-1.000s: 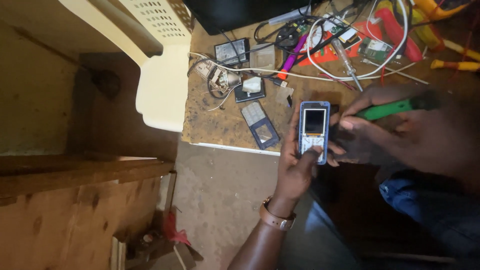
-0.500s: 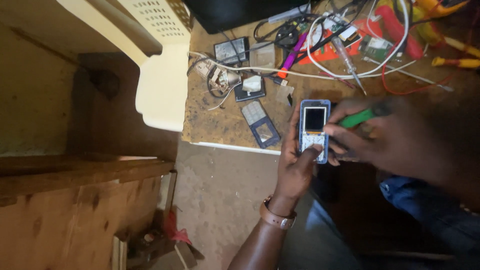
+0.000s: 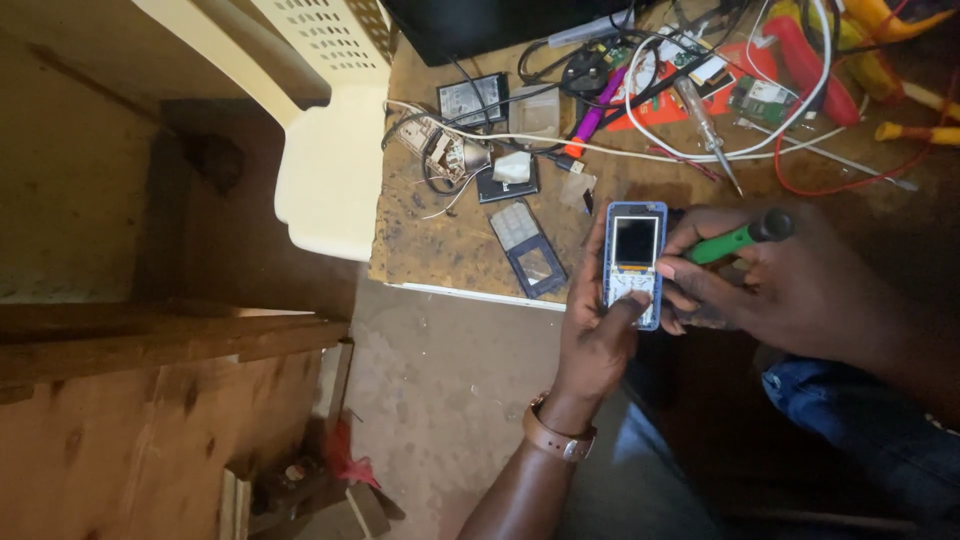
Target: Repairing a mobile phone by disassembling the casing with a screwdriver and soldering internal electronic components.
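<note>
My left hand (image 3: 592,345) holds a small blue keypad phone (image 3: 634,250) upright over the bench edge, its thumb resting on the white keys. The phone's screen is dark. My right hand (image 3: 795,290) grips a green-handled screwdriver (image 3: 735,240) with a black end, and its fingertips touch the phone's right edge. A brown watch strap sits on my left wrist.
The worn wooden bench (image 3: 440,250) carries a loose blue phone cover (image 3: 530,252), a black battery (image 3: 472,98), opened phone parts, white cables (image 3: 640,150) and red and yellow tool handles (image 3: 812,55). A cream plastic chair (image 3: 330,180) stands at the left, with wooden planks (image 3: 150,345) beside it.
My right hand has drawn in closer to the phone, bringing the screwdriver with it. My left hand keeps the phone almost still.
</note>
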